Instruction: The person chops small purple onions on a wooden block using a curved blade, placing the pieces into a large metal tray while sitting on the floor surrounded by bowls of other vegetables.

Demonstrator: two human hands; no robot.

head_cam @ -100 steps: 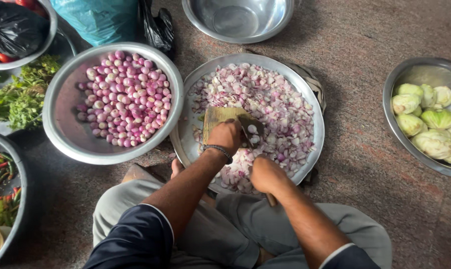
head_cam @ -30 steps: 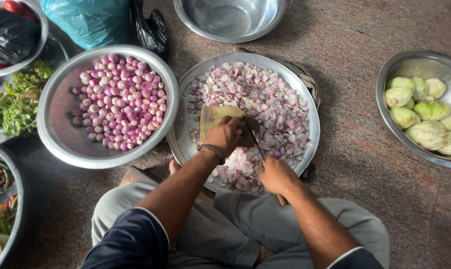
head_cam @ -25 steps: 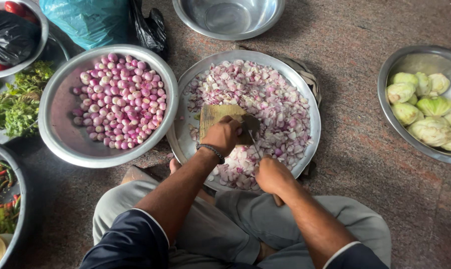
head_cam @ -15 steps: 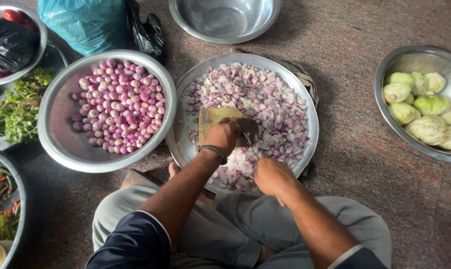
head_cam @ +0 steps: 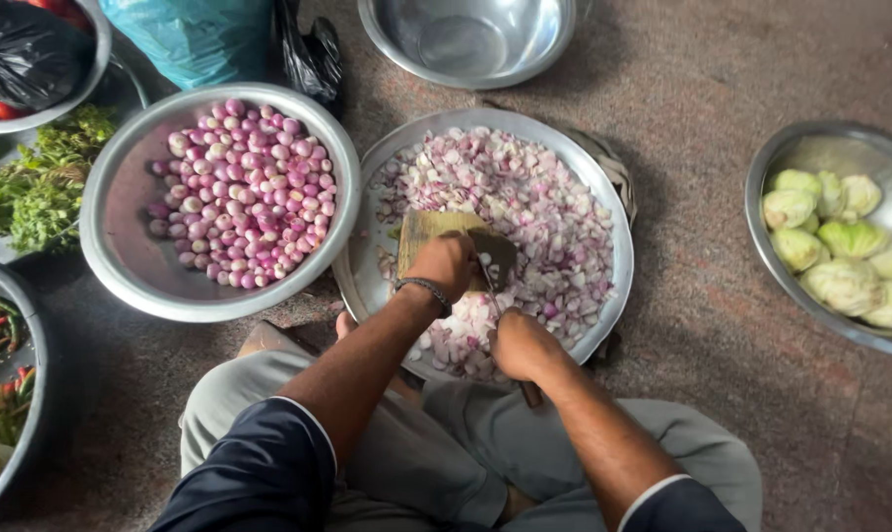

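The knife [head_cam: 495, 271] lies over the big round tray [head_cam: 603, 177] of chopped onion pieces [head_cam: 534, 197], its long axis running from the near rim of the tray toward the tray's middle — the dark blade points away from the person and leans slightly left. Its handle end pokes out under the right hand [head_cam: 520, 345], which sits at the tray's near rim with the fingers wrapped tight round the handle. The left hand [head_cam: 446, 264] is just left of the blade, nearer the tray's centre, on a small wooden board [head_cam: 421, 229]; its fingers are curled together and pressed down, though what they pin there is hidden beneath the hand.

Left of the tray, touching its rim, stands a bowl [head_cam: 121, 256] of whole peeled onions [head_cam: 244, 192]. Beyond the tray is a bare steel bowl [head_cam: 470, 39]; well to the right of the tray, a bowl [head_cam: 776, 167] of pale green vegetable pieces [head_cam: 840, 246].

Against half a second ago, both hands keep their grip and place on the tray — the only difference is a slight shift of the whole view.
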